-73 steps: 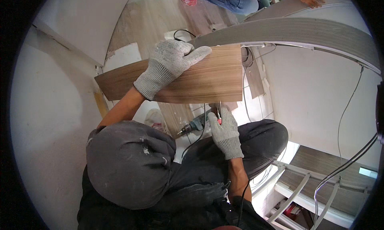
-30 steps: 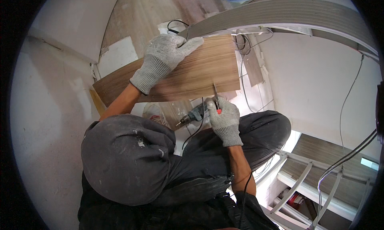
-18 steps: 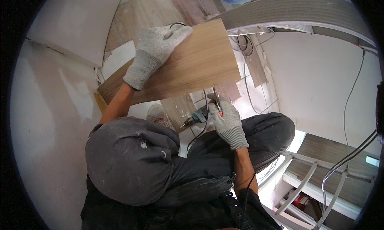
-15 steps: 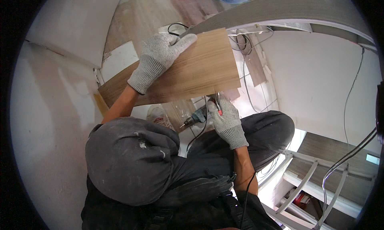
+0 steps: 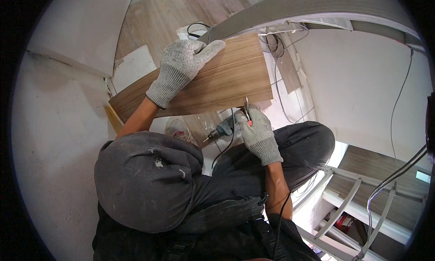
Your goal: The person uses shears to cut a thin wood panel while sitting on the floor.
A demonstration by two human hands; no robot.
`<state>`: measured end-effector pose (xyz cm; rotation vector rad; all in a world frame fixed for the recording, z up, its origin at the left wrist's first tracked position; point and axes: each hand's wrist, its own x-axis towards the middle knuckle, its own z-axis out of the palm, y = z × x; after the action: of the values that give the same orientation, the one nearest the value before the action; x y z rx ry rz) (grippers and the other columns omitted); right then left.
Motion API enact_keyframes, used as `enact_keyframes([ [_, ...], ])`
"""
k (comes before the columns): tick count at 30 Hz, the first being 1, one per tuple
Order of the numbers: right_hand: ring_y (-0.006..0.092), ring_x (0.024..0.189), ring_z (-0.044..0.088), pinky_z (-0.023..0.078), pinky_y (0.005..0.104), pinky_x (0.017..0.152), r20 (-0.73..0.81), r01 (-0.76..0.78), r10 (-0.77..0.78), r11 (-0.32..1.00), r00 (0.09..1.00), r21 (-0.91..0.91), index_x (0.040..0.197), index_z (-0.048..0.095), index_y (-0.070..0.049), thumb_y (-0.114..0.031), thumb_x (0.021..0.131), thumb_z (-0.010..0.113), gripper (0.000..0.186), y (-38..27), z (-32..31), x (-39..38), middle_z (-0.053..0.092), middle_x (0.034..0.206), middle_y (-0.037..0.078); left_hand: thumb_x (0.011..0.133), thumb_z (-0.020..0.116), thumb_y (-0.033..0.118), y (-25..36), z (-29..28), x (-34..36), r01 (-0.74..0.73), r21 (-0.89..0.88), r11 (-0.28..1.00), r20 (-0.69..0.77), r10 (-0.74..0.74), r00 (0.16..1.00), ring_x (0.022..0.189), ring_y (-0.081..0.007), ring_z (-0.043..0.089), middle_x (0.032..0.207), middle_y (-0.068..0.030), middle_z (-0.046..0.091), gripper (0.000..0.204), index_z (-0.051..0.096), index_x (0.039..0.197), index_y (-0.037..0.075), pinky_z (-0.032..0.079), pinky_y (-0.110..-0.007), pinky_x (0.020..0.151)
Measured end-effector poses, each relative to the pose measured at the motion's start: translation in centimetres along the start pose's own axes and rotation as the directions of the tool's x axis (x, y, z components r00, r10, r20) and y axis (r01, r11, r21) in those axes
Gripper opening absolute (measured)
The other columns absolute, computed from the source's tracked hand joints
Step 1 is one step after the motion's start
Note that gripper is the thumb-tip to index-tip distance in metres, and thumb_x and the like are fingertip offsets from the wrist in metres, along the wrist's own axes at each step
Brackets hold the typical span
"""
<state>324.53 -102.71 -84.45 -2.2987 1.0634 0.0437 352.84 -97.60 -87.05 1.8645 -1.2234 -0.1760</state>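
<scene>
A wood-grain floor plank [image 5: 226, 75] lies tilted across in front of my knees. My left hand [image 5: 188, 61], in a grey knit glove, grips it at the far edge, the thumb stretched along the plank and the other fingers partly hidden. My right hand [image 5: 256, 127], gloved alike, is closed on pliers [image 5: 246, 107] with red on the handles. Their metal jaws point up at the plank's near edge, close to its right corner; whether they bite into it I cannot tell. Just left of that hand a blue-green power drill [image 5: 222, 129] rests on the floor.
A white wall [image 5: 59, 138] stands close on the left. Cables [image 5: 280, 57] lie beyond the plank, near a loose wood strip [image 5: 287, 70]. A grey curved panel [image 5: 312, 11] arches across the upper right. A metal ladder [image 5: 346, 202] lies at the lower right.
My right hand and the pliers have shifted slightly, and the jaws show more clearly against the plank's near edge. The blue-clad person at the top has mostly left view.
</scene>
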Motion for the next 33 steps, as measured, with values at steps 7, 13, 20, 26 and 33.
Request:
enact_keyframes([
  [7, 0.0487, 0.098, 0.064, 0.051, 0.0529, 0.086, 0.007, 0.046, -0.046, 0.999, 0.999, 0.003, 0.11, 0.062, 0.002, -0.033, 0.103, 0.057, 0.037, 0.2, 0.1, 0.1, 0.065, 0.1, 0.029, 0.1, 0.066, 0.053, -0.3, 0.3, -0.3, 0.009, 0.022, 1.0, -0.013, -0.009, 1.0, 0.052, -0.0283, 0.057, 0.064, -0.0177, 0.063, 0.055, 0.076, 0.078, 0.004, 0.044, -0.042, 0.055],
  [13, 0.0469, 0.101, 0.065, 0.051, 0.0543, 0.086, 0.008, 0.02, -0.02, 0.997, 1.0, -0.068, 0.113, 0.063, 0.0, -0.032, 0.102, 0.057, 0.033, 0.1, 0.2, -0.1, 0.066, 0.104, 0.027, 0.1, 0.066, 0.054, -0.2, 0.6, -0.1, -0.01, 0.016, 1.0, -0.007, 0.01, 1.0, 0.05, -0.0274, 0.055, 0.062, -0.0177, 0.061, 0.058, 0.074, 0.075, 0.002, 0.043, -0.042, 0.054],
  [20, 0.0473, 0.098, 0.064, 0.051, 0.0511, 0.087, 0.027, 0.042, -0.043, 0.998, 0.999, 0.044, 0.108, 0.063, 0.003, -0.036, 0.104, 0.058, 0.039, -0.4, 0.1, -0.4, 0.065, 0.101, 0.028, 0.098, 0.069, 0.053, 0.7, -0.6, 0.1, 0.079, -0.044, 0.996, 0.049, -0.077, 0.996, 0.049, -0.02, 0.047, 0.057, -0.0156, 0.054, 0.06, 0.07, 0.07, 0.0, 0.041, -0.041, 0.053],
  [26, 0.0461, 0.101, 0.066, 0.052, 0.0478, 0.09, 0.017, 0.118, -0.12, 0.99, 0.993, 0.07, 0.12, 0.065, 0.003, -0.035, 0.105, 0.057, 0.042, 0.0, 0.2, -0.2, 0.067, 0.103, 0.028, 0.099, 0.07, 0.05, -0.3, 0.0, 0.0, -0.008, -0.063, 0.998, -0.002, 0.008, 1.0, 0.05, -0.0173, 0.046, 0.057, -0.015, 0.054, 0.057, 0.069, 0.07, 0.0, 0.039, -0.039, 0.052],
  [33, 0.0479, 0.105, 0.065, 0.051, 0.0494, 0.092, 0.065, 0.021, -0.028, 0.994, 0.997, 0.105, 0.124, 0.064, 0.003, -0.032, 0.104, 0.059, 0.041, -0.8, -0.9, -0.3, 0.067, 0.107, 0.03, 0.098, 0.072, 0.047, 0.7, -0.2, -0.1, 0.067, -0.103, 0.992, 0.042, -0.063, 0.997, 0.051, -0.013, 0.043, 0.054, -0.0114, 0.051, 0.055, 0.07, 0.071, 0.0, 0.038, -0.038, 0.052],
])
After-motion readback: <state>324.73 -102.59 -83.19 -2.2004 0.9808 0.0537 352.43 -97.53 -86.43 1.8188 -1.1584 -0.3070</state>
